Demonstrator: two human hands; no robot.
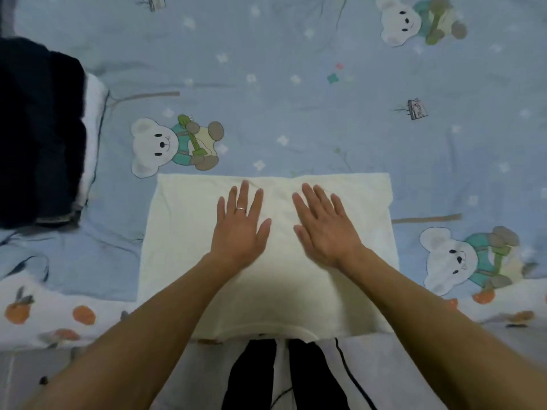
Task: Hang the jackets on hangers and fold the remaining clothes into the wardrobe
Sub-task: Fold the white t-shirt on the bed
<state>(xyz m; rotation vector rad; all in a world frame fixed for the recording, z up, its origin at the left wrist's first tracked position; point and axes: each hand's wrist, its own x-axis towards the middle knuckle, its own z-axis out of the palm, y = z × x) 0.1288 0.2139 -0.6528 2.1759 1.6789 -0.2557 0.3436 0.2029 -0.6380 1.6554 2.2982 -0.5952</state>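
Observation:
A cream-white garment [183, 238], folded into a rectangle, lies flat on the bed near its front edge. My left hand [241, 226] rests on its middle with fingers straight and spread, a ring on one finger. My right hand [325, 226] lies flat beside it on the same cloth, fingers straight and pointing away from me. Neither hand grips anything.
The bed is covered by a light blue sheet [310, 99] printed with teddy bears. A stack of dark clothes on something white [41, 134] sits at the left edge. Grey floor and my dark trouser legs [281, 377] show below the bed's front edge.

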